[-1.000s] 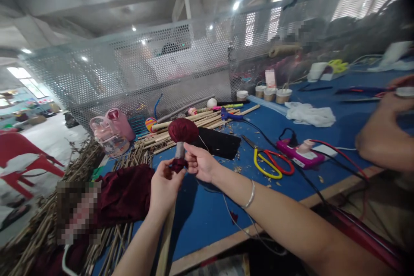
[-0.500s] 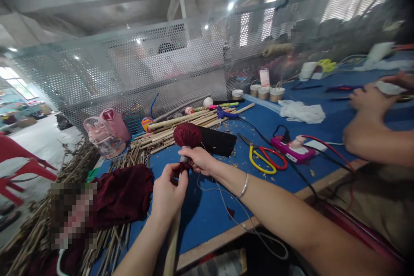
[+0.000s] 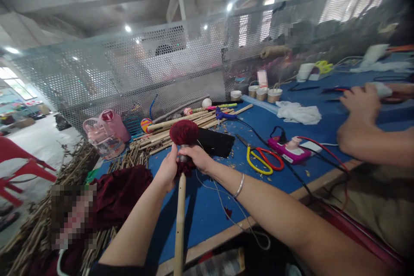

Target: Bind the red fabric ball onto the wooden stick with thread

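Observation:
A mallet with a round, dark red cloth-covered head (image 3: 184,133) and a pale wooden stick (image 3: 180,224) stands tilted before me, its stick running down past the table's front edge. My left hand (image 3: 168,167) is closed round the left side of its neck, just below the head. From the right, my right hand (image 3: 198,158) grips the same neck, thumb across the grey binding (image 3: 183,158). Ruffled red cloth hangs out beneath the binding. A thin grey cord (image 3: 223,205) trails from near my right hand over the table edge. Some fingertips are hidden behind the neck.
Yellow-and-red-handled scissors (image 3: 260,161) and a purple power strip (image 3: 287,151) lie to the right. Dark red cloth (image 3: 124,194) lies left over sticks. Behind are a black strip (image 3: 216,141), wooden sticks (image 3: 203,118) and a blue glue gun (image 3: 224,114). Another person's hands (image 3: 364,101) work at far right.
My left hand has shifted up from the cloth below the binding to the neck's left side, uncovering the stick's top. The mallet stands more upright. The other person's hands have moved slightly.

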The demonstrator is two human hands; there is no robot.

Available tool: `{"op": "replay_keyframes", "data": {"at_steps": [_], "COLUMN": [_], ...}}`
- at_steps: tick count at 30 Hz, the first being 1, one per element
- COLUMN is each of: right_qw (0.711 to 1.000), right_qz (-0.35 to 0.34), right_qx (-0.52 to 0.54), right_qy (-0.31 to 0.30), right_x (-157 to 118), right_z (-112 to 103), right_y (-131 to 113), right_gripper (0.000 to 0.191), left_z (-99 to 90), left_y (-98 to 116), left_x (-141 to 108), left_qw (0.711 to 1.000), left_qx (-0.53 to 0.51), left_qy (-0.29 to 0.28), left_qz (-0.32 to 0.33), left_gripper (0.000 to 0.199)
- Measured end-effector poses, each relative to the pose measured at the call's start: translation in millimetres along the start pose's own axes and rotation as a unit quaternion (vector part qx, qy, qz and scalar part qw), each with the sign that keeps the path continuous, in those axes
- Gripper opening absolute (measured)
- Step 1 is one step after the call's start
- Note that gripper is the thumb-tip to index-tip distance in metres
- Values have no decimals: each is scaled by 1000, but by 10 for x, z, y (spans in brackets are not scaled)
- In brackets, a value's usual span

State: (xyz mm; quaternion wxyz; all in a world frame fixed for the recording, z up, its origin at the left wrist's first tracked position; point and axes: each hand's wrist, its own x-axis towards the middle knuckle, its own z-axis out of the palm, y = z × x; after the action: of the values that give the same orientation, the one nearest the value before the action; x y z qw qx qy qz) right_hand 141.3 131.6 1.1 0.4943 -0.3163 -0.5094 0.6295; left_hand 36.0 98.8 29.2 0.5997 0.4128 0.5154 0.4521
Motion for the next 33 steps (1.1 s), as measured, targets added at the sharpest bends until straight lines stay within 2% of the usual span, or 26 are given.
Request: {"op": "replay_keyframes", "data": {"at_steps": [2,4,7,9,12,15,18,21,24,30,33], "right_qw": [1000,999,998,997,995,993,990,989,986,990,994], "right_qz": [6,12,10,3,-16,-28,-28,1,29,-27,-41], "right_qx": [-17,-27,-31,-34,-42,-59,-75,-79,-105,-85,-54], "right_qy": [-16,-36,-62,-69,-84,-99,-113,-124,-124,-106,-91], "right_x": [-26,-49,-66,-64,-58,-70,-91,-97,-90,-58,-17], "right_z": [-6,-8,-5,-1,16,49,71,65,55,50,13], "right_y": [-24,-37,-33,-21,-12,-40,-89,-111,-104,-89,-53], "right_gripper": [24,25,24,24,23,21,19,20,21,24,24], "left_z": [-39,-102,-178,-214,-266,-291,-244,-162,-121,-151,-160], "left_y": [-47,-86,-145,-177,-183,-146,-118,-124,-146,-178,-199], "left_x": [-77,-164,-254,-260,-209,-177,-213,-263,-276,-293,-338], "left_qw": [993,980,954,947,960,950,938,942,946,959,969], "left_qx": [-42,-89,-153,-152,-145,-206,-248,-257,-253,-178,-120], "left_qy": [-50,-99,-186,-217,-181,-165,-157,-135,-148,-200,-202], "left_qz": [-94,-149,-179,-181,-159,-164,-182,-169,-138,-91,-70], "left_gripper": [56,60,67,72,75,73,72,63,54,40,34]}}
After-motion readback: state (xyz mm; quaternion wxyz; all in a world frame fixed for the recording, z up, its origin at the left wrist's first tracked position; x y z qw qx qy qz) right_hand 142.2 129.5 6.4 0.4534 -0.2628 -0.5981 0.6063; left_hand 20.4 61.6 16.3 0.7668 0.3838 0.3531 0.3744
